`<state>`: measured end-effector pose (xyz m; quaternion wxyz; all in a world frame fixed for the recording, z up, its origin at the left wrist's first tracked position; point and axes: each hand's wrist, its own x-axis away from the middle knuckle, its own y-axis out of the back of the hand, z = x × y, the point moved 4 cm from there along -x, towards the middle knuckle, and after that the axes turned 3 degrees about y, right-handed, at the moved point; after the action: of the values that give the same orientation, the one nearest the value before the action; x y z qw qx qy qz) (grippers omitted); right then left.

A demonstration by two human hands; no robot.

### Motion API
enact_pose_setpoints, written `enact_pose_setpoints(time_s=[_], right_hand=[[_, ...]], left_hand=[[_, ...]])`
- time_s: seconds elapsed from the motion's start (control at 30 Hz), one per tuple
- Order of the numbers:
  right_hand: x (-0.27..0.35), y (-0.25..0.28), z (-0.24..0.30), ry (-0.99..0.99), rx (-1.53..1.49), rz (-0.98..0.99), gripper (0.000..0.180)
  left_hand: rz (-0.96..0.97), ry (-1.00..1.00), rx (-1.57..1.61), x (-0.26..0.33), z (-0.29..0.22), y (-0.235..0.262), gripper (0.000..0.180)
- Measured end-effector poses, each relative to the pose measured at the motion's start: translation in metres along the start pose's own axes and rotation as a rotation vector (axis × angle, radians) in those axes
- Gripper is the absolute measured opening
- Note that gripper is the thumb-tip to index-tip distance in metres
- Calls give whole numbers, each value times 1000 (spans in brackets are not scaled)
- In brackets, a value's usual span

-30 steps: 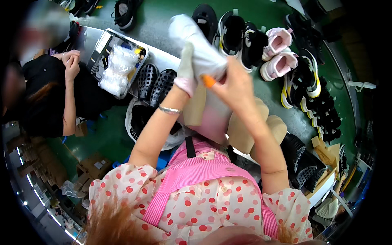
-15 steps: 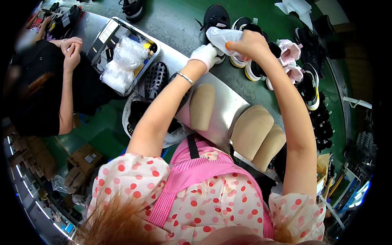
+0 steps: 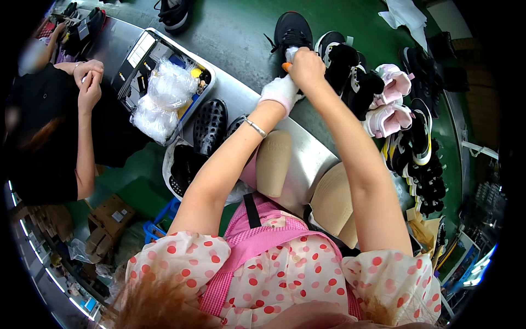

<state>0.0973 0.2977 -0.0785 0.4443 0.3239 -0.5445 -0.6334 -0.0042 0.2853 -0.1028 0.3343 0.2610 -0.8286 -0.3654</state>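
Note:
A black lace-up sneaker (image 3: 293, 30) lies on the metal table, its toe pointing away from me. My left hand (image 3: 280, 91), in a white glove, is closed at the sneaker's heel end, which the hands mostly hide. My right hand (image 3: 307, 67), bare with an orange cover on one finger, is closed on a crumpled piece of white paper (image 3: 291, 54). That paper is now down in the sneaker's opening, only a small part showing. Both hands nearly touch.
To the right stand black sneakers with fuzzy black pieces (image 3: 344, 60) and pink shoes (image 3: 395, 82). A tray (image 3: 212, 70) holds plastic-wrapped bundles. Black perforated clogs (image 3: 210, 126) and beige rounded forms (image 3: 274, 163) sit nearer me. A person in black (image 3: 49, 120) is at left.
My right hand has moved left and down, taking the white paper from above the sneaker into its opening. My left hand stays by the heel. The view has shifted slightly.

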Motion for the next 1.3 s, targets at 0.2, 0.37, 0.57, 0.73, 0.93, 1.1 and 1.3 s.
enact_pose_setpoints(time_s=[0.2,0.37,0.57,0.73,0.93,1.1,1.3], right_hand=[[-14,1,3,-24,-93,188,25],[-21,-26,-12,161,-48,-19,18],[-30,-29,-6,134,-129,-84,17],[15,44,-45,154,-362,-174,29],[176,144,-223,-154,-140,-321,24],[252,119,-288,-400,-319,-232,18],[152,76,-243,-223,-102,-177,36]], left_hand=[[186,-47,-159,-20,3,-5,37],[294,-61,-251,-36,-2,-5,42],[196,-199,-163,-58,16,-19,37],[45,-50,-306,-40,-14,51,48],[-496,-415,-247,-28,-70,73,38],[-129,-177,-353,-34,-155,-22,75],[60,-155,-213,-84,-150,-46,53]])
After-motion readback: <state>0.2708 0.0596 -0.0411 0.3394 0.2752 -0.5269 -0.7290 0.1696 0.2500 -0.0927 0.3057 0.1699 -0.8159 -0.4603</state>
